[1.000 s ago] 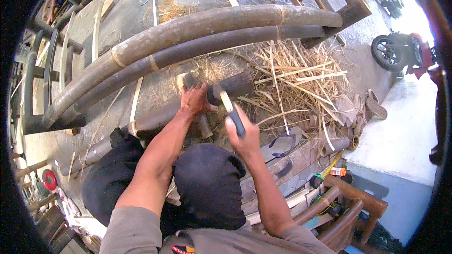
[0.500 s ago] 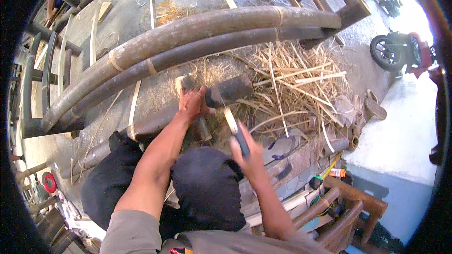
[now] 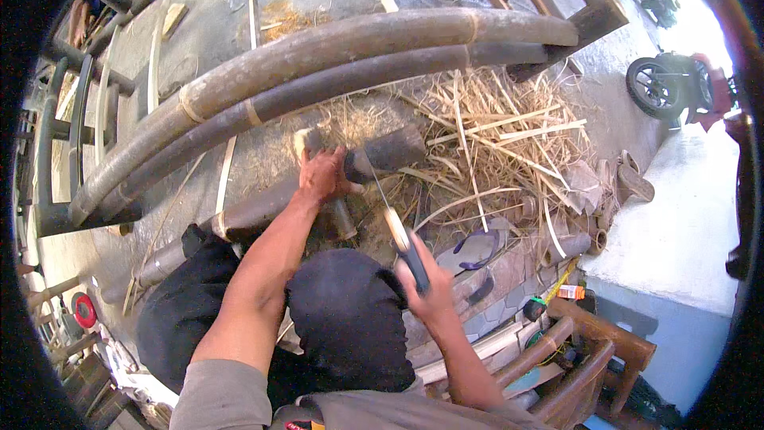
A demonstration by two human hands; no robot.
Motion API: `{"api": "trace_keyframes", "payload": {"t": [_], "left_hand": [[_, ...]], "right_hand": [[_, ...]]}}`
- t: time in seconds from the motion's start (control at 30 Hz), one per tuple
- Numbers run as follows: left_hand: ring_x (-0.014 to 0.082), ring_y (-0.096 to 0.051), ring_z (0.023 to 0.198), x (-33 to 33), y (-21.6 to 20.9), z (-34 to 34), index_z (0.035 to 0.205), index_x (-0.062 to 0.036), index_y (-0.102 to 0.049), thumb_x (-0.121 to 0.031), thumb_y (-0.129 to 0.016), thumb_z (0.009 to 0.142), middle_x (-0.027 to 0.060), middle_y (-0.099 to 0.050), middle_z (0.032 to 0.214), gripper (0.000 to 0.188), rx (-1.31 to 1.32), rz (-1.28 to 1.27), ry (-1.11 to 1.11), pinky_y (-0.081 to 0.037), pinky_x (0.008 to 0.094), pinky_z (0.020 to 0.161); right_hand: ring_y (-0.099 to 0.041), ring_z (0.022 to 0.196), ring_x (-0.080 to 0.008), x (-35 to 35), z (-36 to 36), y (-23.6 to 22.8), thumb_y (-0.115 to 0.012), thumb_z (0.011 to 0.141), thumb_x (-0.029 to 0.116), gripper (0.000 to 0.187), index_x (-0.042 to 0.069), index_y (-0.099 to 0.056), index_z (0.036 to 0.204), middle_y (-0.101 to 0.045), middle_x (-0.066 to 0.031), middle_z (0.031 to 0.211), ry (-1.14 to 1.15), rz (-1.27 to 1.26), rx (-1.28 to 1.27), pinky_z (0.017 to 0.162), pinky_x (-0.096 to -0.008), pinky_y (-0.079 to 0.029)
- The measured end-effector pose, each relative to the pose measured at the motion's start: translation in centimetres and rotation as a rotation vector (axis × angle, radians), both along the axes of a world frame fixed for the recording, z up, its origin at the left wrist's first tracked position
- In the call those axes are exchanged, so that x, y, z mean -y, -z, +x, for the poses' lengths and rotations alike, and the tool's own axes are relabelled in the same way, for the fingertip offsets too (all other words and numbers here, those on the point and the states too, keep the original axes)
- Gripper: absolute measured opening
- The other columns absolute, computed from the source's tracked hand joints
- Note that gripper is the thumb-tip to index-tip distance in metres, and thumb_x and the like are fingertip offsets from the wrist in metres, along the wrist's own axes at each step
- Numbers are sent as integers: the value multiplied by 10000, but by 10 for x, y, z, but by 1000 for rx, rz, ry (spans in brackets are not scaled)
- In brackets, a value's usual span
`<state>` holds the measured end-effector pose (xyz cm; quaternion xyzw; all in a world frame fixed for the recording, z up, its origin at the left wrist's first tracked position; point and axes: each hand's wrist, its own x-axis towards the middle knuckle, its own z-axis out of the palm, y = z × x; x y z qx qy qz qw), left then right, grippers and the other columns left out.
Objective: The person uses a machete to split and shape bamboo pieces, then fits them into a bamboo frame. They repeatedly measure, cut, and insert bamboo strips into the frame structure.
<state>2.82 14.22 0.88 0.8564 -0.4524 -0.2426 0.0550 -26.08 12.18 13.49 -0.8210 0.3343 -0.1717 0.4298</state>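
Drawn back toward me since a second ago, the handsaw (image 3: 399,232) is clenched in my right hand (image 3: 432,287); my left hand (image 3: 323,175) clasps the dark bamboo tube (image 3: 395,148) mid-way across the concrete floor (image 3: 219,28), beside bamboo strips (image 3: 513,129), a motorcycle (image 3: 667,89) near its right edge.

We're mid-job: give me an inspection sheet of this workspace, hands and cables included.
Surface: grey floor, with an orange-brown patch and scattered scraps.
Job's things: saw, its blade at a dark bamboo piece.
Clutter: heap of pale strips by the bamboo's right end; tape measure at lower right.
Left hand: on the bamboo beside the blade; exact grip unclear.
Right hand: closed around the saw's handle.
Cables: nothing seen.
Surroundings: curved bamboo frame ahead; motorcycle and white wall to the right.
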Motion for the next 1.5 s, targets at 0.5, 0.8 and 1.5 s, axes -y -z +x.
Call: {"api": "trace_keyframes", "payload": {"t": [0.5,0.8,1.5], "left_hand": [[339,-583,1260,-5,10,-26,1366,-79,-519,-595,-875,629,147,-638,1277,968,155,-67,27,-355,597,1106],[348,-611,1245,0,14,-17,1408,-88,-511,-622,-881,597,165,-646,1297,1038,8,-38,30,-323,596,1139],[366,-621,1217,1,8,-16,1290,-85,-581,-553,-906,594,167,-687,1202,900,-46,-20,8,-298,621,1126]], "right_hand": [[-714,651,-367,33,73,51,-686,897,255,525,8,-599,1352,-700,-232,824,92,16,152,595,-433,-562],[-736,700,-335,-16,-57,-16,-686,903,236,575,25,-555,1421,-721,-243,919,28,20,-15,629,-390,-574],[-719,649,-341,-13,-34,11,-671,916,241,570,35,-545,1432,-709,-221,828,53,41,-31,596,-427,-549]]}}
